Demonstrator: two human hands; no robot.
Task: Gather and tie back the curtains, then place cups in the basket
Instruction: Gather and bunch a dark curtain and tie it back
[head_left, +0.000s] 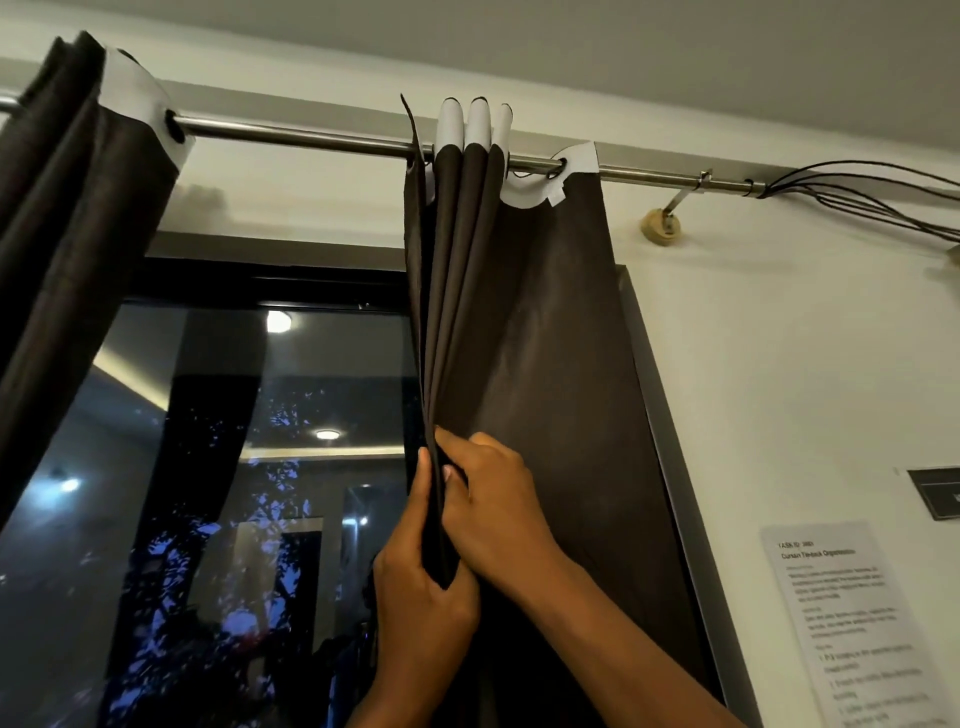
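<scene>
A dark brown right curtain hangs from a steel rod, its left part bunched into pleats and its right part still flat. My left hand grips the gathered pleats from the left, thumb running up the fabric edge. My right hand curls over the folds from the right, fingertips pinching the pleats against the left hand. The left curtain hangs gathered at the far left of the rod. No cups or basket are in view.
A dark window with reflections fills the space between the curtains. A printed task sheet is stuck on the white wall at right. Black cables trail off the rod's right end near a wall bracket.
</scene>
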